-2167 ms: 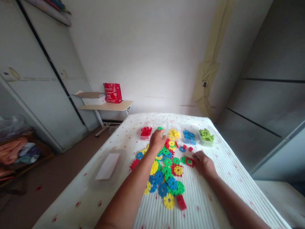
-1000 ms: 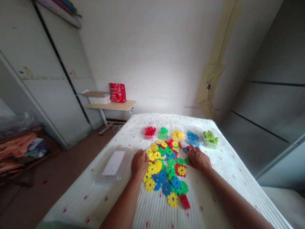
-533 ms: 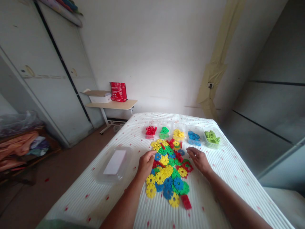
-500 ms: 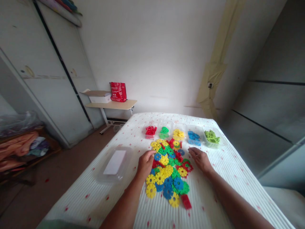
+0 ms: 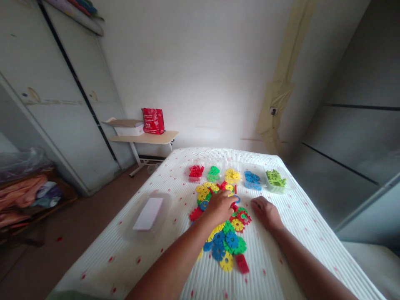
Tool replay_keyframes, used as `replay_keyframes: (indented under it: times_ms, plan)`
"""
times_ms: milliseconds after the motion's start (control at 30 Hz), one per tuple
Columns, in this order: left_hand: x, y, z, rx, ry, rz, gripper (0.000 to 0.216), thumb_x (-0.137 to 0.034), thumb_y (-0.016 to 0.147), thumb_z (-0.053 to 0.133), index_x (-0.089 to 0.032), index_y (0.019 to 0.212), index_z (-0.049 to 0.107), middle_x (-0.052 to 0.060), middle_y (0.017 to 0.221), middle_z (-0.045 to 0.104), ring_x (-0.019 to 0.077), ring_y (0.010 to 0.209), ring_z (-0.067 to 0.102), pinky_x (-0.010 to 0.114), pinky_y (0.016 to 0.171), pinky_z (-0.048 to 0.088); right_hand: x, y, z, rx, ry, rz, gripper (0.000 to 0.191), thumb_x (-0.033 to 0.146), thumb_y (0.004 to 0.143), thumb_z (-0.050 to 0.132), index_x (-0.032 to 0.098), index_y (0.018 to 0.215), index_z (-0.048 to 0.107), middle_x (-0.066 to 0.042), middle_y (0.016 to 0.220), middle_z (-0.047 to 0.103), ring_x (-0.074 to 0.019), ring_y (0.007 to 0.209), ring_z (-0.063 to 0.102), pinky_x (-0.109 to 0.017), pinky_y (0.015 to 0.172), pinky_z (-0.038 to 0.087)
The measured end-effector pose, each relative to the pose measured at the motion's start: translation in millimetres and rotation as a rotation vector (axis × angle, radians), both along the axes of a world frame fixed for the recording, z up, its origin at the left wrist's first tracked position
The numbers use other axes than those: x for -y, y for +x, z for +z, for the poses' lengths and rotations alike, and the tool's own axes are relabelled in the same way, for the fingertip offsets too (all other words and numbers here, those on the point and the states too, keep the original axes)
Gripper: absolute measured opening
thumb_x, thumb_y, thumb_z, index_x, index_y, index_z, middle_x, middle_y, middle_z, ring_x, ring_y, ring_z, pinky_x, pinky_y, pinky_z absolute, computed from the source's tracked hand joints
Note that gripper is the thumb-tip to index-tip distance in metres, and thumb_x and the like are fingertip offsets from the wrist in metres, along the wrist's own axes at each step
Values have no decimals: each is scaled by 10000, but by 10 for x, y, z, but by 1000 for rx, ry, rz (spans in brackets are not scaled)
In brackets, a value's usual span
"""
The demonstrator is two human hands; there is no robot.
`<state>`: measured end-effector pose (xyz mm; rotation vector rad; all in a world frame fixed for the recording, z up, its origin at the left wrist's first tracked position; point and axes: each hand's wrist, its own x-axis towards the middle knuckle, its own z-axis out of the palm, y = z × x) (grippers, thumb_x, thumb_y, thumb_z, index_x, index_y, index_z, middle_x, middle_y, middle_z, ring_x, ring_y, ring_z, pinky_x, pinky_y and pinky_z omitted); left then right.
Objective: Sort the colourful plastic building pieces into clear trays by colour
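Note:
My left hand (image 5: 220, 207) reaches over the heap of plastic pieces, its fingers stretched out and a little apart. Its fingertips are right by a blue notched disc (image 5: 237, 199) and a red piece (image 5: 233, 206); no grip on either shows. To the right of the heap, my right hand (image 5: 267, 212) rests low over the cloth with its fingers curled in. Whatever those fingers may hold is hidden. Around the left hand lie yellow discs (image 5: 202, 192), blue discs (image 5: 218, 251), green discs (image 5: 240, 246) and a red block (image 5: 242, 264). My left forearm covers part of the heap.
Behind the heap stand clear tubs of red pieces (image 5: 196, 171), green pieces (image 5: 213, 173), yellow pieces (image 5: 232, 175), blue pieces (image 5: 251, 178) and light green pieces (image 5: 275, 179). A clear plastic lid or box (image 5: 129, 233) with a white label lies left on the table cover (image 5: 125, 258).
My left hand has moved right, from the heap's left edge to over its middle, near the blue disc. My right hand has shifted slightly right and its fingers have curled in more.

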<state>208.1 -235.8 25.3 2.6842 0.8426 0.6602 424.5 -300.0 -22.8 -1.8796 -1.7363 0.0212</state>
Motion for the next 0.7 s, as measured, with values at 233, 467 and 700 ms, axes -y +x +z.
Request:
replay_keyframes:
  times_ms: [233,467,700]
  plan:
    - [-94,252,-141,-184,-9,-34,253,-110,744,491,-217,799,713,75,859,652,205,858,600,300,780,454,2,21,-30,-19,12,9,347,379,864,336,202,811,630,-52,849,623,-163,762,595,-268,715,448]
    - [-212,67,-91,39,-148,49,202,-120,708,537,-200,777,709,37,860,674,166,836,604,261,797,461,8,-5,1,-24,-6,7,353,381,857,331,195,792,624,-57,839,607,-165,741,588,-272,693,444]
    - [-1086,-360,363,261,-364,630,198,-225,747,543,-168,857,698,20,744,703,152,716,644,219,655,484,-4,11,-34,-18,-2,7,338,373,855,338,208,783,624,-55,840,605,-166,755,581,-269,704,442]
